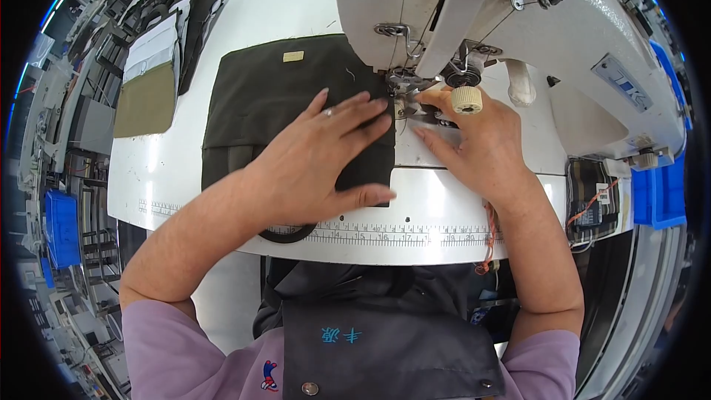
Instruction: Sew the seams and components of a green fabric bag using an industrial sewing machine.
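Observation:
A dark green fabric panel (255,96) with a small pale yellow label (293,56) lies flat on the white sewing table. Its right edge reaches the presser foot (404,89) of a white sewing machine (600,52). My left hand (318,148) is spread over the panel, fingers stretched toward the needle area, a ring on one finger. Thumb and index finger apart, my right hand (485,137) is just right of the presser foot, beside a cream tension dial (466,100) that partly covers its fingers. I see nothing held in it.
Stacked fabric pieces (152,81), one olive, lie at the back left. A black strap loop (289,235) shows at the front edge by a printed ruler (370,237). Orange thread (490,241) hangs there. A dark striped cloth (589,200) and blue bin (659,192) are at right.

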### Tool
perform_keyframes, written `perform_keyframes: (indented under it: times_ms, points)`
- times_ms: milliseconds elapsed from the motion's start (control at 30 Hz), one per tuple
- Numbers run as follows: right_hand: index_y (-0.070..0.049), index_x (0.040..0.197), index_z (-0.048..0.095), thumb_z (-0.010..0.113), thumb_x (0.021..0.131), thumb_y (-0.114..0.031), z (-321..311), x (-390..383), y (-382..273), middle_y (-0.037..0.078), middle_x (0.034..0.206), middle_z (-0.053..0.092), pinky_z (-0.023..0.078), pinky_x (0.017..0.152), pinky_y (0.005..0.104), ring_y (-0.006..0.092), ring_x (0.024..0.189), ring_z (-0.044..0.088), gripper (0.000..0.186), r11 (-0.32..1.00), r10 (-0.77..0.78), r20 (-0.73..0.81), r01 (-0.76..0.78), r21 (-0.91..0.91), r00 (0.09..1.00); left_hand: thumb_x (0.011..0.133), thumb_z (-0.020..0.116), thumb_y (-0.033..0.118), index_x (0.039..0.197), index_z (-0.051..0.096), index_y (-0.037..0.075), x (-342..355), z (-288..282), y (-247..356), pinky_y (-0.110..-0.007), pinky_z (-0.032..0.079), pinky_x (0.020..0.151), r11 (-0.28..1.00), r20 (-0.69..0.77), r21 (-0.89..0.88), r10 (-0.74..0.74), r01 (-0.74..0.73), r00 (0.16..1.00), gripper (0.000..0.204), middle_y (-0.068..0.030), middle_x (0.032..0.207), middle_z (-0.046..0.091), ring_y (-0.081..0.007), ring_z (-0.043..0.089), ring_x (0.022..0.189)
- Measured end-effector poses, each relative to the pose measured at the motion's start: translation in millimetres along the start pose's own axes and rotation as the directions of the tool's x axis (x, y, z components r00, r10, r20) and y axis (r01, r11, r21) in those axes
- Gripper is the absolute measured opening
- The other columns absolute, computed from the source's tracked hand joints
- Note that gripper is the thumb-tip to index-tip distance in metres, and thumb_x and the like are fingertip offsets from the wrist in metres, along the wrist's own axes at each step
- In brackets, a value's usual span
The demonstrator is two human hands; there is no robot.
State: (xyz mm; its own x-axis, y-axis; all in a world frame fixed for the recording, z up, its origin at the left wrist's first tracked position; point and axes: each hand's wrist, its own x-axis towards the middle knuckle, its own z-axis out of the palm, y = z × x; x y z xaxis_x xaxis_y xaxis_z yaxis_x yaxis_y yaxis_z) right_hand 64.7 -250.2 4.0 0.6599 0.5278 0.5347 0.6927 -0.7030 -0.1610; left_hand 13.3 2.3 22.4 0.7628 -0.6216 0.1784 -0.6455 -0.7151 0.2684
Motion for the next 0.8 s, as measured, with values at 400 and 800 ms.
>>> perform_keyframes:
  times_ms: [400, 800]
  points:
    - [-0.013, 0.112, 0.075, 0.078, 0.072, -0.012, -2, -4, -7, 0.003, 0.080, 0.065, 0.051, 0.060, 0.0410, 0.0252, 0.070, 0.067, 0.039, 0.971, -0.163, 0.217, 0.118, 0.207, 0.962, 0.080, 0.081, 0.019, 0.128, 0.068, 0.006, -6, 7, -11, -0.058, 0.034, 0.120, 0.989, -0.095, -0.148, -0.030, 0.015, 0.995, 0.051, -0.0123, 0.142, 0.061, -0.0308, 0.057, 0.134]
    - [-0.017, 0.106, 0.076, 0.079, 0.073, -0.013, 2, -2, -5, 0.004, 0.076, 0.070, 0.050, 0.060, 0.0413, 0.0276, 0.062, 0.065, 0.033, 0.983, -0.096, 0.156, 0.069, 0.170, 0.983, 0.089, 0.072, 0.029, 0.121, 0.073, 0.007, 31, 11, -47, -0.057, 0.034, 0.122, 0.993, -0.158, -0.096, -0.079, 0.065, 0.984, 0.039, -0.0100, 0.137, 0.064, -0.0272, 0.061, 0.126]
